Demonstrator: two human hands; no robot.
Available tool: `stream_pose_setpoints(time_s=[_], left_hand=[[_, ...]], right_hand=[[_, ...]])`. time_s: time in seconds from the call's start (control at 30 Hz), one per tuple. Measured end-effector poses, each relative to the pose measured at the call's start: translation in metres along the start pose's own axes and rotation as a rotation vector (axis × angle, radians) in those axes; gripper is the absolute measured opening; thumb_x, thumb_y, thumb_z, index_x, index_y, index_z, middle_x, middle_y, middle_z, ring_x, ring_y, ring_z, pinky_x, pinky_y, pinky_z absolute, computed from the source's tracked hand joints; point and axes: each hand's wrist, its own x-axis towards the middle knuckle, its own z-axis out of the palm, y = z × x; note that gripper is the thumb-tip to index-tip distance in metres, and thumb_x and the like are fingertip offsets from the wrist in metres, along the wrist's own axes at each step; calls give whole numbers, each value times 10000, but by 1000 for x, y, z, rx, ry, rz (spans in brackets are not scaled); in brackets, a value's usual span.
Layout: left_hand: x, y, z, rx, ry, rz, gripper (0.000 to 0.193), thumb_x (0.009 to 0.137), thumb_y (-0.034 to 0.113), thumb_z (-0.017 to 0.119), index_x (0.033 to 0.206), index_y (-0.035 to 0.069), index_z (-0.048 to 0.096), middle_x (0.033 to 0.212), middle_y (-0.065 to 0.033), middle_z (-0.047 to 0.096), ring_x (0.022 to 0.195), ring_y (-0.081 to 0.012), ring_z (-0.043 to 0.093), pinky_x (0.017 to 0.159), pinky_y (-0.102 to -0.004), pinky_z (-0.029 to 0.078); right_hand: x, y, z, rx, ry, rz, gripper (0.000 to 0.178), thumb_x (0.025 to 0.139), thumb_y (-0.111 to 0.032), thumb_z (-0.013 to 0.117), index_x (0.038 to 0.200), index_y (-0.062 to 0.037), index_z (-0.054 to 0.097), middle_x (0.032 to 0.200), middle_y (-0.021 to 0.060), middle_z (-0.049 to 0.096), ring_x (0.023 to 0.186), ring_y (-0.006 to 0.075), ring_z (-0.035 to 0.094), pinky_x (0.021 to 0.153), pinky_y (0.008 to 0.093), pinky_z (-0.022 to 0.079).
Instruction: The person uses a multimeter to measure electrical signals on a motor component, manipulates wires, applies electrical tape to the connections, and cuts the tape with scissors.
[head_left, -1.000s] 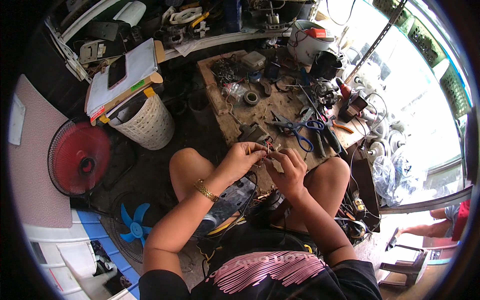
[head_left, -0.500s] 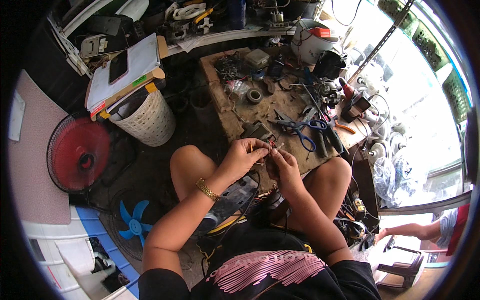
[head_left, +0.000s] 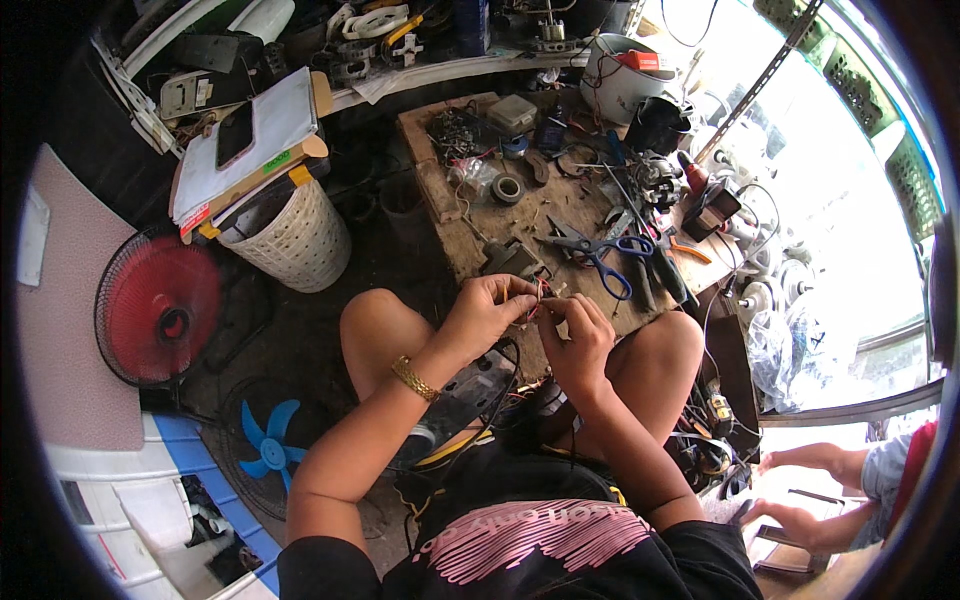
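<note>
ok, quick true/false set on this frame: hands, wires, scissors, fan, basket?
1. Both hands pinch thin wires between the knees. True: left hand and right hand meet there.
2. The blue-handled scissors are in the right hand. False: they lie on the wooden board.
3. The red fan stands at the person's left. True.
4. The white basket lies tipped over. False: it stands upright.
5. The bracelet is on the right wrist. False: left wrist.
</note>
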Motion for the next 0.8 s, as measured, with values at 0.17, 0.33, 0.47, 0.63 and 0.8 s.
stream_pose_setpoints(time_s=[0.17, 0.33, 0.47, 0.63, 0.8], left_hand=[[0, -1, 3, 39, 22, 53, 118, 940, 80, 642, 1008, -11, 676, 893, -17, 685, 765, -63, 609, 694, -220, 511], [0, 1, 2, 148, 46, 73, 109, 933, 68, 639, 966, -27, 682, 848, -19, 684, 731, -60, 594, 668, -230, 497], [-1, 4, 4, 69, 66, 68, 109, 931, 69, 641, 956, -28, 686, 827, -22, 685, 734, -60, 602, 668, -228, 499], [0, 1, 3, 79, 61, 64, 117, 924, 73, 648, 960, -28, 693, 826, -31, 695, 749, -61, 615, 686, -232, 506], [0, 0, 1, 258, 80, 119, 137, 922, 83, 666, 997, -27, 696, 867, -24, 702, 782, -67, 626, 715, -228, 518]], right_hand=[[1, 8, 6, 851, -178, 855, 97, 910, -143, 621, 866, -60, 597, 668, 6, 521, 571, 145, 506, 496, 290, 388], [7, 5, -6, 1236, -404, 1170, 192, 990, -240, 525, 890, -78, 537, 645, -8, 471, 507, 92, 411, 448, 234, 283], [2, -1, -7, 108, -146, 138, 192, 871, -44, 683, 1043, -16, 603, 680, 11, 561, 564, 110, 523, 530, 260, 430], [-7, 11, 9, 162, -73, 120, 171, 852, -44, 674, 1011, -29, 610, 676, 10, 555, 551, 127, 514, 514, 282, 423], [-2, 24, 3, 1776, -386, 1343, 103, 935, -158, 578, 941, -55, 583, 658, 8, 511, 528, 126, 474, 464, 279, 363]])
